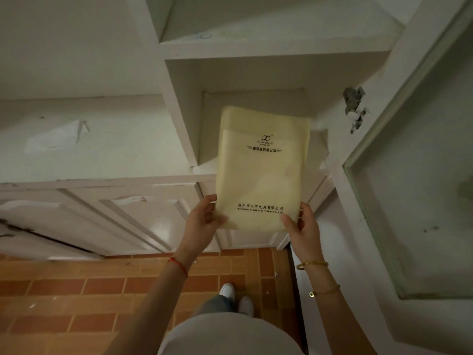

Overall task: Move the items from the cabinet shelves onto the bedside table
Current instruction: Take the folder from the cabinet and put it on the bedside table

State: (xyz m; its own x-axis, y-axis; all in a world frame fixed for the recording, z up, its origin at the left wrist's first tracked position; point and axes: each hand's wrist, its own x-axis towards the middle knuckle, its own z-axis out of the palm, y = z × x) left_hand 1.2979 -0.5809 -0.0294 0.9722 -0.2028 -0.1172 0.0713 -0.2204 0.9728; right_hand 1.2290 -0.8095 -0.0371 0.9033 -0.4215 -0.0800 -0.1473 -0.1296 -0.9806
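Packet: I hold a flat yellow packet upright at the centre of the frame, printed face toward me, dark lettering near its top and bottom.
Left hand: my left hand pinches the packet's lower left corner, thumb on the front, fingers behind.
Right hand: my right hand pinches the lower right corner the same way, thumb on the front.
Where it is: the packet hangs in the air in front of the open cabinet shelf at upper centre, its top edge overlapping that compartment.
Cabinet door: a glass-panelled door stands open at the right of the frame.
Floor: orange-brown tiles fill the lower left, my white shoes at bottom centre.
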